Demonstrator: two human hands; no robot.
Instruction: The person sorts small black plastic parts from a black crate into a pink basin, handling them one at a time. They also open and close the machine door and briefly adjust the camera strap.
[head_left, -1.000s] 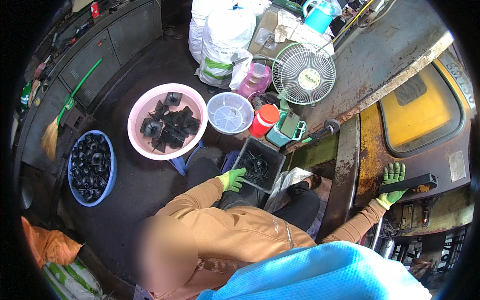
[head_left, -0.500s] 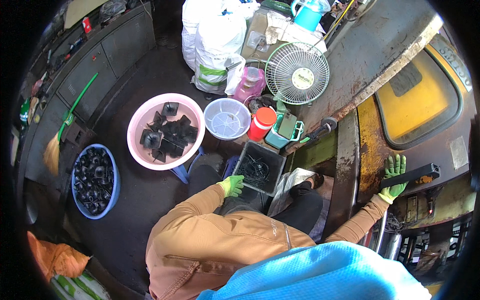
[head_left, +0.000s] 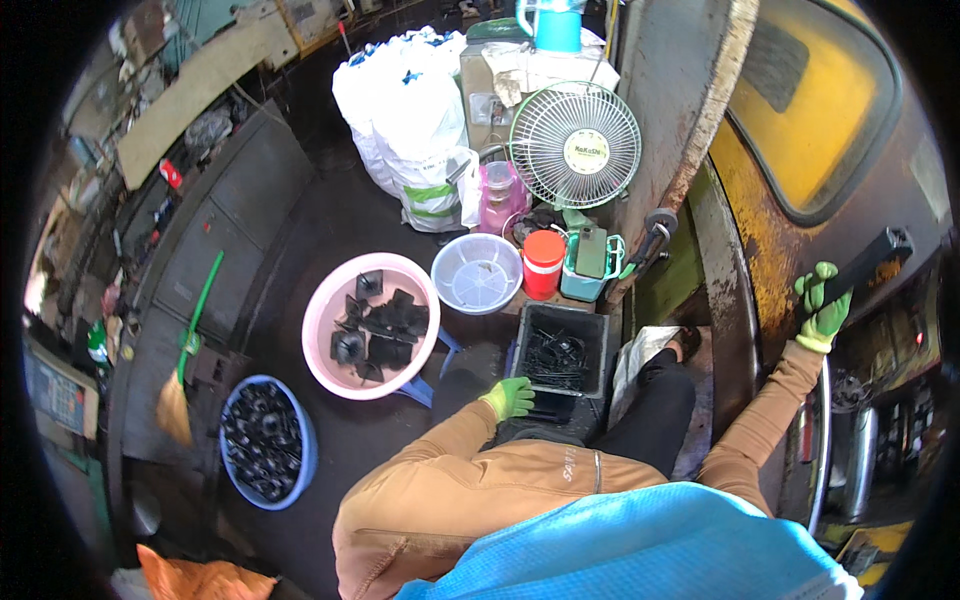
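My left hand (head_left: 512, 397), in a green and white work glove, hovers over my lap beside the near left corner of a dark rectangular bin (head_left: 606, 330). Its fingers are loosely stretched, and I see nothing held in them. Thin black pieces (head_left: 555, 360) lie tangled inside the bin. Out to the right, my gloved right hand (head_left: 825, 308) is at the lower end of a black bar handle (head_left: 875, 265) on a worn yellow and brown machine door (head_left: 745, 195). The fingers bend round that handle.
Left of the bin are a pink basin (head_left: 318, 375) of black funnel-like parts and a blue tub (head_left: 309, 460) of black parts. Beyond stand a white plastic basket (head_left: 478, 275), red jar (head_left: 543, 265), teal caddy (head_left: 583, 285), fan (head_left: 575, 145) and white sacks (head_left: 405, 130). A broom (head_left: 190, 345) leans leftward.
The view has turned leftward, so most things sit further right. My right hand has gone from flat, spread fingers against the door to bent fingers on the handle. My left hand stays beside the bin.
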